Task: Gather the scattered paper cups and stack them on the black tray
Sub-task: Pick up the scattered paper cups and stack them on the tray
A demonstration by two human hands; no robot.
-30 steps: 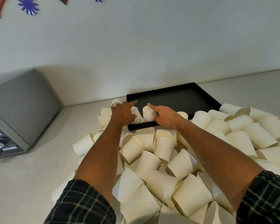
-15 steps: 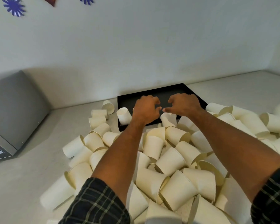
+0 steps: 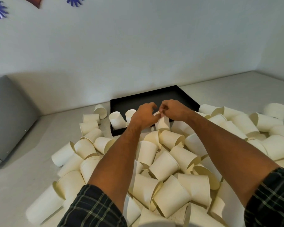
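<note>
The black tray (image 3: 154,99) lies on the counter against the wall. Two cream paper cups (image 3: 117,120) stand upside down in its front left corner. At the tray's front edge my left hand (image 3: 143,115) and my right hand (image 3: 174,110) meet around another paper cup (image 3: 162,123). My right fingers pinch its top and my left fingers curl against its left side. A big heap of scattered paper cups (image 3: 164,167) lies on its sides between me and the tray, partly hidden under my forearms.
A grey appliance (image 3: 7,120) stands at the left against the wall. More cups (image 3: 275,110) spread to the right of the tray. Bare counter (image 3: 23,169) shows at the left, and also behind the tray at the right.
Both hands let go of the two cups at the tray's front left and moved right. They now close together on another cup at the tray's front edge.
</note>
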